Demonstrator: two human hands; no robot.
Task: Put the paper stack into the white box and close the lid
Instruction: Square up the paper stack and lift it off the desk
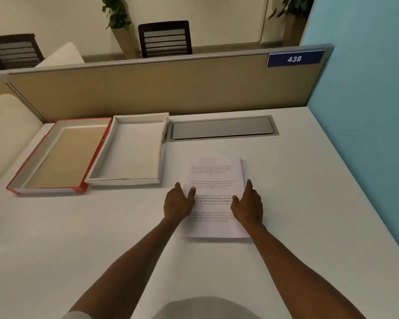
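Note:
A stack of white printed paper (214,176) lies flat on the pale desk in front of me. My left hand (179,203) rests on its left edge, thumb on the top sheet. My right hand (248,204) rests on its right edge, fingers pointing forward. Neither hand has lifted the stack. To the left stands the white box (127,148), open and with nothing inside. Beside it, further left, lies its red-edged lid (55,157), upside down, showing a tan inside.
A grey cable hatch (221,128) is set into the desk behind the paper. A tan partition (148,88) runs along the back and a blue wall (366,88) stands at the right. Cream cushions sit past the desk's left edge.

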